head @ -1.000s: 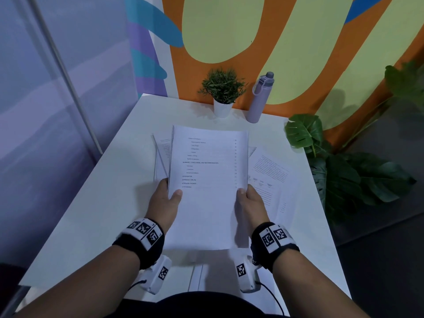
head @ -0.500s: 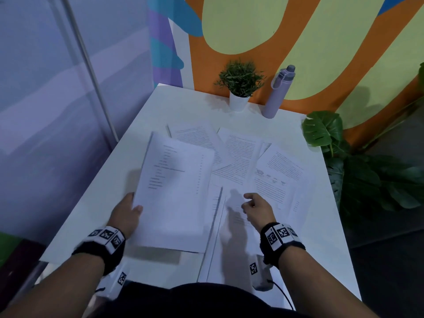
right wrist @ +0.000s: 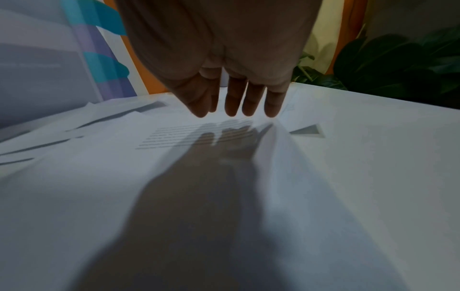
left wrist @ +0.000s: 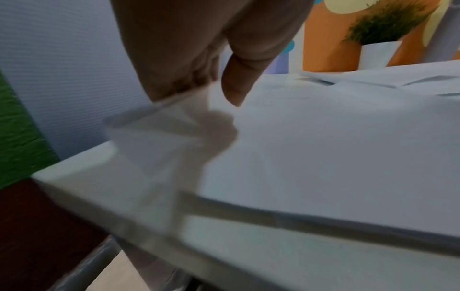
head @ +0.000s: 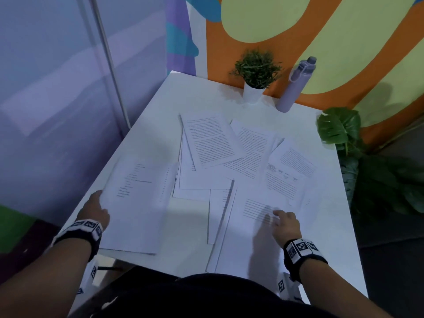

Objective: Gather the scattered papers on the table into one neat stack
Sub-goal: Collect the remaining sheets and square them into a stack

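Note:
My left hand [head: 96, 208] pinches the left edge of a gathered stack of white sheets [head: 137, 203], held low over the table's left side; the thumb lies on top of the stack [left wrist: 323, 147] in the left wrist view, blurred. Several printed pages [head: 213, 138] lie scattered and overlapping across the middle and right of the white table [head: 160, 106]. My right hand [head: 283, 220] hovers with straight, spread fingers [right wrist: 248, 102] just above a loose sheet [head: 250, 226] near the front right, holding nothing. Its shadow falls on that sheet [right wrist: 174, 167].
A small potted plant [head: 255, 72] and a lilac water bottle [head: 296, 86] stand at the table's far edge against the painted wall. Large green leaves [head: 339, 127] hang off the right side. A metal pole [head: 107, 58] rises at the left.
The stack, held upright by both hands a second ago, has swung left and down in my left hand alone. My right hand let go and moved right, over the loose sheet.

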`<state>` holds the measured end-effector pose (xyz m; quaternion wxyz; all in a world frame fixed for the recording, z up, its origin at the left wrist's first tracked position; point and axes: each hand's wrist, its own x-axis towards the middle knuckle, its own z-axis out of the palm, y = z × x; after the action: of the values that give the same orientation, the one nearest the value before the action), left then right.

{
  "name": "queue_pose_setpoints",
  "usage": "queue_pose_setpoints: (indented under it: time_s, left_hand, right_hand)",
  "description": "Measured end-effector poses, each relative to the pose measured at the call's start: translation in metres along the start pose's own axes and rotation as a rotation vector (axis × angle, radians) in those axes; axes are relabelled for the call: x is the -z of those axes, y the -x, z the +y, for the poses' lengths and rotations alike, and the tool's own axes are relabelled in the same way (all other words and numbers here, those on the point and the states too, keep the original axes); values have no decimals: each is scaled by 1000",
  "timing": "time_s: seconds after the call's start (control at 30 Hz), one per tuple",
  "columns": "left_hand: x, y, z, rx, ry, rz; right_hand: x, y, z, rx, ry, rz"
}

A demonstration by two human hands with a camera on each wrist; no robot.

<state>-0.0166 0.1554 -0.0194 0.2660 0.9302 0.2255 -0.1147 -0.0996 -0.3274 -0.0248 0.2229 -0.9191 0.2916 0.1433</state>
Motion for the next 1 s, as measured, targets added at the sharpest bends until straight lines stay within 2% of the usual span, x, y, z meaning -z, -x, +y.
queue_pose_setpoints:
  time_s: [0.1, 0.17, 0.27, 0.33, 0.43, 0.53, 0.6, 0.73, 0.8, 0.9, 1.0]
  left_hand:
    - [-13, 1, 26, -72, -182, 74]
    - [-31, 8, 56, -248, -237, 57]
    - [-69, 26, 107, -536, -248, -93]
    - [-92, 37, 134, -636, -263, -211]
    - [-118, 43, 160, -681, -391, -342]
    - [-136, 41, 171, -665, -567, -455]
    - [-144, 43, 172, -650, -653, -508]
    - [-156, 58, 167, -666, -685, -524]
    - [-158, 72, 161, -698, -706, -530]
    - [-158, 93, 148, -779, -742, -504]
    - [-154, 113, 137, -831, -762, -534]
  right_hand:
    - [1, 4, 6, -56, 93, -14]
    - [-1, 8, 10, -34, 103, -48]
    - [-10, 15, 17, 72, 172, -145]
    - [-17, 18, 25, 104, 226, -207]
    - [-21, 21, 42, 106, 249, -223]
    - [-19, 25, 58, 131, 248, -208]
    - [-16, 27, 63, 124, 208, -121]
    - [-3, 25, 69, -169, -25, -3]
    - [1, 16, 75, -262, -174, -29]
    - [7, 7, 77, -300, -265, -45]
    - [12, 7, 74, -310, -150, -58]
